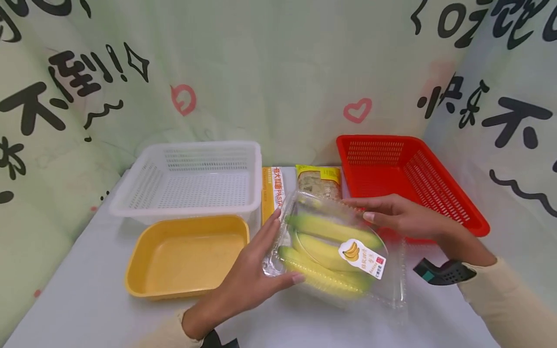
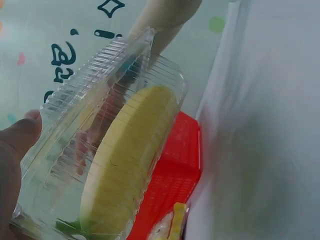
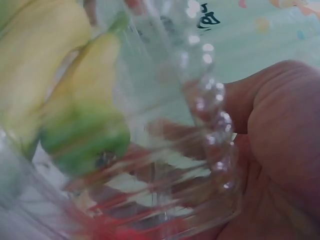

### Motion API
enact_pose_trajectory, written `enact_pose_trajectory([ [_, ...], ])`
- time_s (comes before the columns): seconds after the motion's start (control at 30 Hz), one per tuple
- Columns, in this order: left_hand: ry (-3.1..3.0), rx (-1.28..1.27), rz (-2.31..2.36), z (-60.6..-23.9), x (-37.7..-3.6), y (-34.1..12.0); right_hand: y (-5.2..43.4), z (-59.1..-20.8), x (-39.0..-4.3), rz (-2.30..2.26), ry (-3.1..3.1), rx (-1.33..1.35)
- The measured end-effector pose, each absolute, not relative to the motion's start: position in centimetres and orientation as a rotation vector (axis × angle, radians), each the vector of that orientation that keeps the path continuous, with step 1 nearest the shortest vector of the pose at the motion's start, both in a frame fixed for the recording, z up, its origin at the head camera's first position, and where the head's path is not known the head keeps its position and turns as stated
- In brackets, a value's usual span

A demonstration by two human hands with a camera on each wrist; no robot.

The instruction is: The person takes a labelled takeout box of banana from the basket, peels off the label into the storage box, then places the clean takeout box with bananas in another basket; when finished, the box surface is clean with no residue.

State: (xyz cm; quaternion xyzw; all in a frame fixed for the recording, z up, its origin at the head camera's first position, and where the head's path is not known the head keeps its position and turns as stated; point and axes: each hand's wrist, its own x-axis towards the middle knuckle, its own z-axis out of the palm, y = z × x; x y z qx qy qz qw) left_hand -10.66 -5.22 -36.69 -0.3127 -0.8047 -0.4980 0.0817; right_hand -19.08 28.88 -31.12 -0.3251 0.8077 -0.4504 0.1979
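Over the counter (image 1: 444, 319), your left grip (image 1: 250, 273) holds the left end of the banana box (image 1: 391, 290); your right grip (image 1: 398, 215), nearer the red basket (image 1: 435, 188), its far edge; bananas (image 1: 324, 253) run left-to-right.

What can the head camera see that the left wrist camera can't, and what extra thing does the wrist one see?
Only the head view shows the white slotted plastic basket, the rounded yellow tray and the orange-and-white pasta box.

Only the left wrist view shows a round green dot on the pale backdrop.

Both show the clear plastic container, its yellow-and-green bananas, the red slotted plastic basket and the left hand.
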Motion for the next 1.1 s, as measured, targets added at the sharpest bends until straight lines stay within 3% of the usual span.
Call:
enact_pose_trajectory([
  [0.43, -2.392, -0.953, -1.609, -41.1, -6.1, -5.1, 28.0, -35.0, -18.0, -1.264, 2.109, -1.09],
  [1.1, -2.501, -0.989, -1.625, -44.6, -6.0, -5.6, 26.9, -38.7, -18.3, -1.208, 2.197, -0.937],
])
